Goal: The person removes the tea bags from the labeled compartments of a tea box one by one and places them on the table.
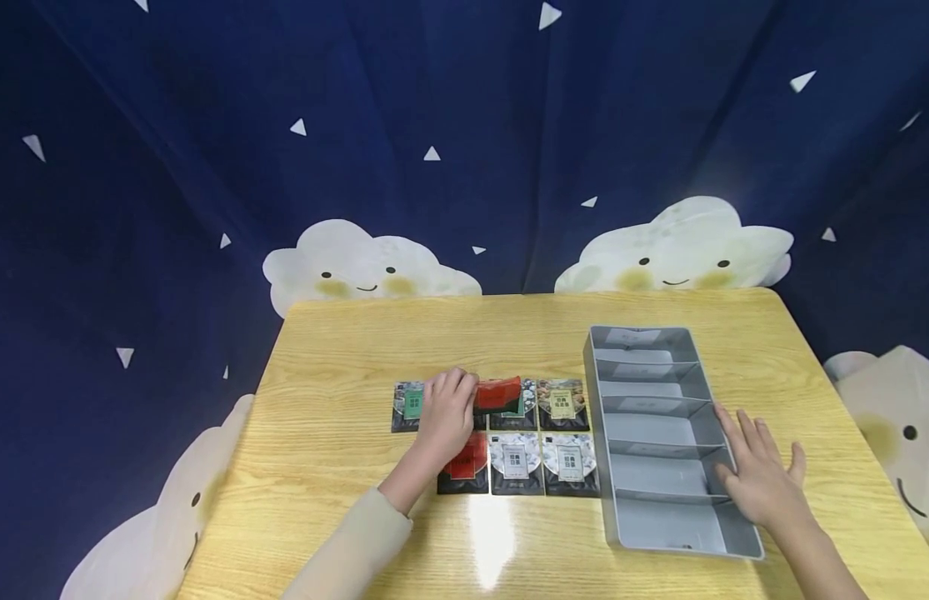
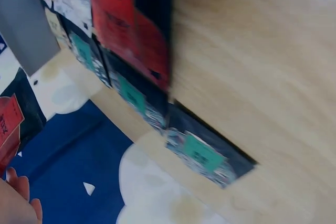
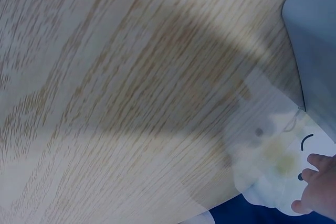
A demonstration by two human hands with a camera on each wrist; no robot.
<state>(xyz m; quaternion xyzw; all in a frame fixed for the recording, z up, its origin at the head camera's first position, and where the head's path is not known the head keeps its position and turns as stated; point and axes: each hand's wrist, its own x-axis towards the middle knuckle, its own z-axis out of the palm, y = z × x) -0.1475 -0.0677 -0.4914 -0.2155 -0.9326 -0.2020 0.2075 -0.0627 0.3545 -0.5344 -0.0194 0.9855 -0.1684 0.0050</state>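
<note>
My left hand pinches a red-and-black tea sachet, held up over the back row of sachets. In the left wrist view this red sachet hangs from the fingertips. Below lie a green-labelled sachet, partly behind the hand, and another red sachet. My right hand lies at the right wall of a grey divided box, its fingers spread and fairly straight, the thumb by the rim. In the right wrist view, only some of its fingers show.
Two white-labelled sachets lie in the front row, left of the box. A yellow-labelled sachet ends the back row beside it. The box has several compartments. Behind the wooden table hangs a dark blue curtain with clouds.
</note>
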